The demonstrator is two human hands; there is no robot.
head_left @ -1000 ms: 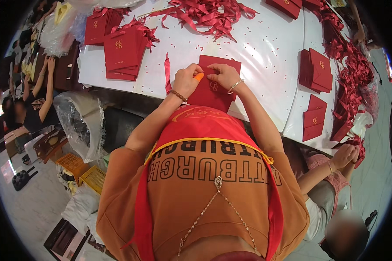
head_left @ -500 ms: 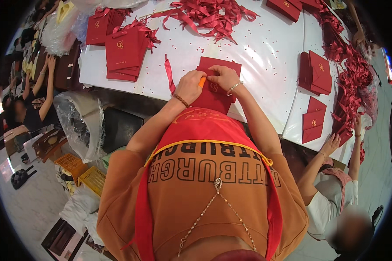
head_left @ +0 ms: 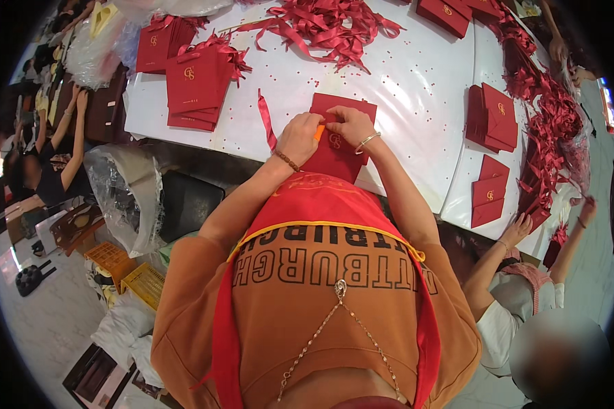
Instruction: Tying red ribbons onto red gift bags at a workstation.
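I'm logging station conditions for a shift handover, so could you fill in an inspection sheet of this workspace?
Surface: white tabletop, glossy and red-speckled.
Job's things: red paper bag under both hands; loose red ribbon lying to its left.
Clutter: tangled ribbon pile beyond the bag; stacked red bags at upper left.
Hands: left hand and right hand meet at the bag's upper part; exact grip hidden. Orange item at the left fingers, kind unclear.
Cables: nothing seen.
Surroundings: clear plastic sheeting and yellow crates at left; co-worker at lower right.
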